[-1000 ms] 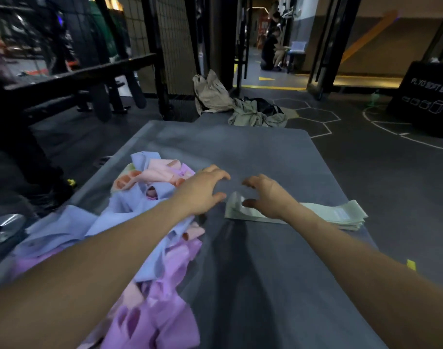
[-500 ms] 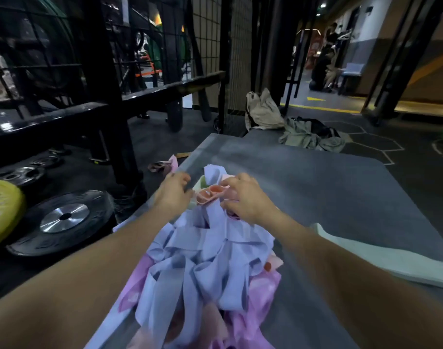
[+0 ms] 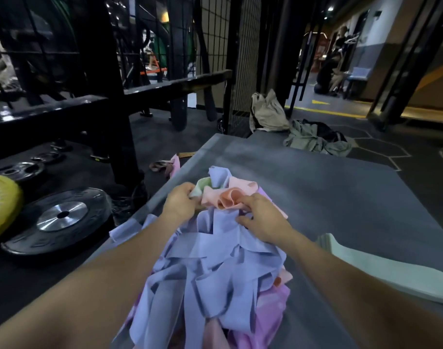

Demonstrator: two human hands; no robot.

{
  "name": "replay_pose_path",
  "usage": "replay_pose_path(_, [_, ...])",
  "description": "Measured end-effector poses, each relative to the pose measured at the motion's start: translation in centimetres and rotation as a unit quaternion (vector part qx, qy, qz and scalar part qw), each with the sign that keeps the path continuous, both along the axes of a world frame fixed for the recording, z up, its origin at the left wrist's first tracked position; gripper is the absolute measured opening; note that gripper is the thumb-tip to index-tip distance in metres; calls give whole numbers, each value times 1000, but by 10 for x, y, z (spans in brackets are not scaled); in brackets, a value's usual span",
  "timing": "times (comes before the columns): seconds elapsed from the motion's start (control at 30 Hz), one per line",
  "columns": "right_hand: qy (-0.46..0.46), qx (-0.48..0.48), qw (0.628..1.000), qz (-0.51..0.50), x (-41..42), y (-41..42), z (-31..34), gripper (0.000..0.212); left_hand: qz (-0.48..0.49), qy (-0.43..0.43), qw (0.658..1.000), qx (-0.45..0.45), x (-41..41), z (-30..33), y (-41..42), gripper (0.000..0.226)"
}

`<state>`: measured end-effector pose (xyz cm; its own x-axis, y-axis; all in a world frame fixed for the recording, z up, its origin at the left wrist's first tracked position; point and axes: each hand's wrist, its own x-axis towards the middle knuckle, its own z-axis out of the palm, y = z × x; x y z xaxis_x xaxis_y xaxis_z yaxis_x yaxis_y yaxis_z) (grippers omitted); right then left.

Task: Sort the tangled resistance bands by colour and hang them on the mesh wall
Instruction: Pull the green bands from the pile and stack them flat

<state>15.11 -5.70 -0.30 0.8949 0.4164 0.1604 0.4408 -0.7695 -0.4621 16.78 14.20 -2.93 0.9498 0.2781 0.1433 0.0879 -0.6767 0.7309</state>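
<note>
A tangled pile of resistance bands lies on a grey mat: mostly lavender-blue ones on top, pink and purple ones below. At the pile's far end sit peach bands and a pale green band. My left hand pinches the pale green band at the pile's far left. My right hand rests on the pile with its fingers curled into the peach and lavender bands. A flat stack of pale green bands lies on the mat at the right. The black mesh wall stands behind.
Black weight plates and a yellow plate lie on the floor to the left, beside a black rack. A beige bag and crumpled clothes lie beyond the mat. A person sits far back.
My view swung left from the green stack to the tangled pile. Both hands moved from the stack onto the pile's far end, and the left hand took hold of a pale green band.
</note>
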Motion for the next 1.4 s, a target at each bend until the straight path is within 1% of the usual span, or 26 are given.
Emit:
replay_pose_path(0.07, [6, 4, 1000, 2, -7, 0, 10, 36, -16, -37, 999, -20, -7, 24, 0, 5])
replay_pose_path(0.13, [9, 5, 1000, 1, -16, -1, 23, 31, -36, -69, 997, -30, -14, 51, 1, 11])
replay_pose_path(0.23, [-3, -15, 1000, -19, -33, -4, 49, 31, -71, -121, 990, -21, -26, 89, -1, 17])
replay_pose_path(0.3, [-9, 5, 1000, -28, -46, -7, 67, 34, -93, -139, 986, -24, -39, 115, -6, 13])
replay_pose_path(0.4, [-10, 31, 999, -37, -66, -10, 93, 39, -142, -161, 974, -67, -65, 151, -21, 6])
replay_pose_path(0.47, [-14, 50, 998, -36, -79, -13, 108, 45, -174, -164, 968, -78, -83, 173, -32, 5])
replay_pose_path(0.57, [-41, 91, 994, -41, -100, -17, 129, 46, -233, -158, 956, -84, -108, 204, -47, 12])
replay_pose_path(0.67, [-67, 140, 987, -49, -117, -23, 148, 44, -280, -159, 937, -134, -133, 230, -64, 20])
replay_pose_path(0.8, [-78, 263, 959, -66, -138, -38, 168, 26, -328, -138, 908, -220, -163, 252, -91, 22])
replay_pose_path(0.87, [-100, 298, 946, -82, -148, -52, 173, 6, -333, -126, 899, -255, -174, 254, -102, 21])
replay_pose_path(0.9, [-112, 303, 942, -95, -154, -61, 174, 8, -334, -116, 896, -270, -179, 253, -106, 21])
replay_pose_path(0.93, [-116, 298, 941, -107, -160, -71, 173, 21, -335, -104, 893, -281, -183, 249, -111, 21])
replay_pose_path(0.97, [-111, 295, 942, -115, -166, -82, 171, 29, -335, -89, 894, -285, -187, 243, -116, 21])
replay_pose_path(1.0, [-102, 289, 944, -121, -173, -93, 169, 32, -333, -74, 896, -284, -190, 236, -120, 21])
replay_pose_path(1.1, [-100, 257, 947, -168, -190, -122, 159, 22, -329, -30, 900, -284, -200, 207, -136, 19])
replay_pose_path(1.17, [-96, 242, 943, -209, -200, -137, 151, 26, -335, 16, 902, -273, -207, 184, -144, 15])
replay_pose_path(1.2, [-94, 234, 942, -222, -204, -144, 146, 26, -347, 40, 905, -243, -209, 174, -147, 10])
replay_pose_path(1.23, [-94, 227, 941, -231, -208, -150, 141, 27, -362, 58, 911, -187, -210, 163, -147, 7])
replay_pose_path(1.3, [-102, 206, 941, -247, -216, -162, 129, 29, -378, 86, 920, -62, -210, 147, -147, 15])
replay_pose_path(1.33, [-109, 190, 941, -256, -220, -168, 124, 29, -371, 93, 924, -22, -211, 143, -147, 21])
replay_pose_path(1.4, [-119, 149, 943, -274, -224, -179, 113, 25, -352, 102, 931, 2, -212, 135, -148, 31])
